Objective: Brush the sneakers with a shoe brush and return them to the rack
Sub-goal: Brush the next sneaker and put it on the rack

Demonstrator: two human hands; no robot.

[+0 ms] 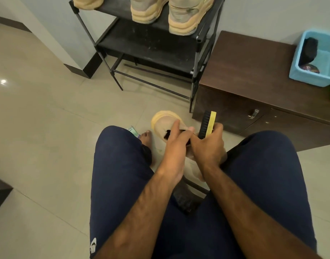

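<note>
A beige sneaker (163, 121) with a thick yellowish sole is held between my knees, toe pointing away from me. My left hand (176, 146) grips it at the collar, fingers over the opening. My right hand (209, 146) holds a shoe brush (207, 125) with a yellow back and black bristles, upright just right of the sneaker. Three more beige sneakers (186, 15) stand on the top shelf of the black shoe rack (151, 43) straight ahead. The sneaker's heel is hidden under my hands.
A dark wooden cabinet (253, 75) stands right of the rack, with a light blue plastic basket (315, 60) on top holding dark items. My bare foot (146, 139) rests on the tiled floor (39, 118) beside a small packet. The rack's lower shelves are bare.
</note>
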